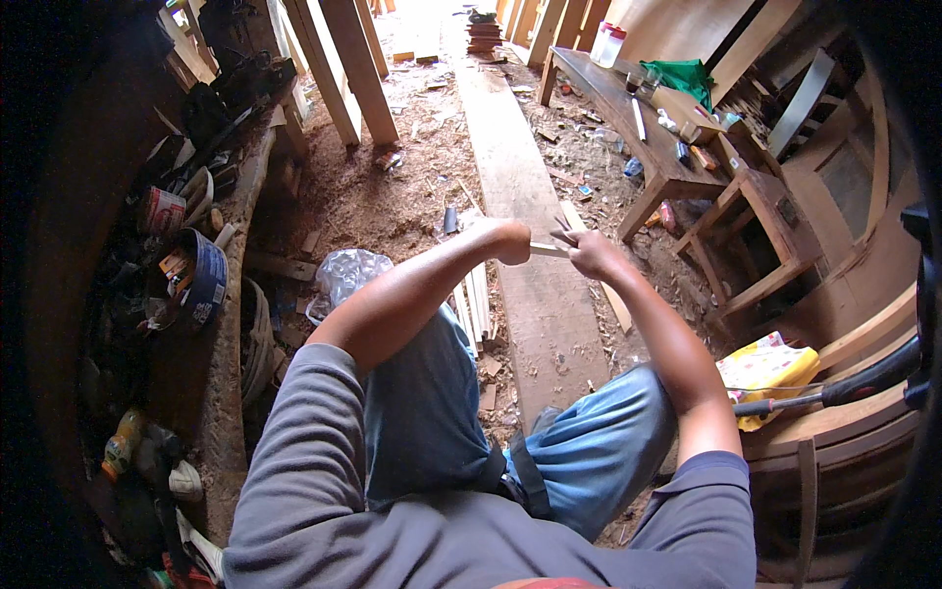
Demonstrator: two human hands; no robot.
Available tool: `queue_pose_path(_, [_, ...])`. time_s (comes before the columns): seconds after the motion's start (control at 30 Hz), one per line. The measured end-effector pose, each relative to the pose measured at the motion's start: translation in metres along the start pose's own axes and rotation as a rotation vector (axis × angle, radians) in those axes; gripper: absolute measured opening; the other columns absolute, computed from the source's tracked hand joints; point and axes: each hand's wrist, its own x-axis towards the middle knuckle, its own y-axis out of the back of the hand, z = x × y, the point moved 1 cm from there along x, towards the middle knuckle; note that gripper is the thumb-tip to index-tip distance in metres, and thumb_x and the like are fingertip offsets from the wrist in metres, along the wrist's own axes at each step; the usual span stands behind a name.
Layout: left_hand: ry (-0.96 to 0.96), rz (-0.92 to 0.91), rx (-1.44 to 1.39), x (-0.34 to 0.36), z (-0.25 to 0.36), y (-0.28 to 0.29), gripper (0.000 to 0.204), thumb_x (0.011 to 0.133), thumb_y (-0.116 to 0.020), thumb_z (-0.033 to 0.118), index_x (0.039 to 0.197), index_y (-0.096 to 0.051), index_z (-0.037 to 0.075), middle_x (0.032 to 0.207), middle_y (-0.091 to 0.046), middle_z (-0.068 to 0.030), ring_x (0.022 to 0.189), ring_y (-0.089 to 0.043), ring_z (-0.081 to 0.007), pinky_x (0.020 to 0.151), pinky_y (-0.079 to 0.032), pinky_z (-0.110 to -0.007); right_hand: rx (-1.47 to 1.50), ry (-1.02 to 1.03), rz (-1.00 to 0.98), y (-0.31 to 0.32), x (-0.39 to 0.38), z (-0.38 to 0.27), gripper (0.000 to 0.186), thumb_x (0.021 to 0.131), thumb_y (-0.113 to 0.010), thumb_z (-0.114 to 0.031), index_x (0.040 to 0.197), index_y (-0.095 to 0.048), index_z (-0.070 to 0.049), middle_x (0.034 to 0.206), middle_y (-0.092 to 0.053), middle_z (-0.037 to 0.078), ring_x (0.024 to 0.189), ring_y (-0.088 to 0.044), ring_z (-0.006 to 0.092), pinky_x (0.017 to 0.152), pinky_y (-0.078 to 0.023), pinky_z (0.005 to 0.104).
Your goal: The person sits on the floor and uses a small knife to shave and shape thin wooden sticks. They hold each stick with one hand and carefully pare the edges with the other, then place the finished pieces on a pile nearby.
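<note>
Both my arms reach forward above a long wooden plank (510, 157) that lies on the ground between my knees. My left hand (503, 240) is closed in a fist around one end of a short pale wooden stick (548, 249). At the stick's other end, my right hand (597, 256) is closed with its fingers on it. Beside the right fingers a small dark thing sticks out, too blurred to name. Under my left forearm lie several thin pale wood strips (477, 304). Another light strip (616, 304) lies along the plank's right edge.
Shavings cover the ground. A wooden table (628, 108) on the right bears a red-lidded jar (610, 46), a green bag (682, 80) and small items; a wooden frame (756, 236) stands before it. On the left are a cluttered bench (245, 196), a blue bucket (208, 280) and a clear plastic bag (351, 278).
</note>
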Motion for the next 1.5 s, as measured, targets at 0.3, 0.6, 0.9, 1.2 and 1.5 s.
queue_pose_path(0.3, [-0.064,-0.007,0.086,-0.009,0.004,0.008,0.016,0.085,-0.058,0.018,0.079,-0.071,0.011,0.076,-0.069,-0.0077,0.068,-0.069,-0.0272,0.053,-0.052,-0.044,-0.262,-0.170,-0.052,-0.009,0.000,0.000,0.043,0.084,-0.055,-0.015,0.125,-0.068,-0.016,0.112,-0.070,0.019,0.101,-0.068,0.0358,0.093,-0.052,0.0456])
queue_pose_path(0.6, [0.107,0.030,-0.116,-0.021,0.002,0.026,0.021,0.090,-0.056,0.020,0.088,-0.071,0.007,0.080,-0.070,-0.0140,0.073,-0.071,-0.0331,0.064,-0.056,-0.046,-0.037,-0.009,0.113,-0.014,0.014,0.009,0.050,0.083,-0.051,-0.012,0.130,-0.066,-0.022,0.119,-0.067,0.020,0.106,-0.067,0.0343,0.094,-0.051,0.0451])
queue_pose_path(0.9, [0.207,0.247,-0.262,-0.049,0.021,0.056,0.020,0.092,-0.056,0.020,0.095,-0.071,0.006,0.085,-0.072,-0.0164,0.076,-0.071,-0.0332,0.067,-0.057,-0.044,-0.037,-0.052,0.229,0.013,0.000,0.008,0.048,0.090,-0.048,-0.015,0.137,-0.059,-0.019,0.107,-0.071,0.020,0.096,-0.071,0.0350,0.083,-0.056,0.0493])
queue_pose_path(1.2, [0.184,0.253,-0.207,-0.042,0.020,0.052,0.014,0.086,-0.058,0.013,0.088,-0.071,0.009,0.077,-0.071,-0.0112,0.069,-0.071,-0.0303,0.061,-0.057,-0.045,-0.069,0.054,0.264,0.014,-0.003,0.015,0.050,0.093,-0.047,-0.016,0.140,-0.055,-0.030,0.112,-0.071,0.017,0.093,-0.072,0.0342,0.082,-0.057,0.0495])
queue_pose_path(1.5, [0.224,0.278,-0.216,-0.041,0.005,0.047,0.015,0.086,-0.059,0.015,0.087,-0.071,0.007,0.078,-0.071,-0.0147,0.070,-0.071,-0.0324,0.062,-0.058,-0.044,-0.026,0.167,0.249,0.005,0.001,0.008,0.052,0.091,-0.047,-0.012,0.141,-0.055,-0.025,0.104,-0.072,0.019,0.079,-0.071,0.0356,0.075,-0.058,0.0488])
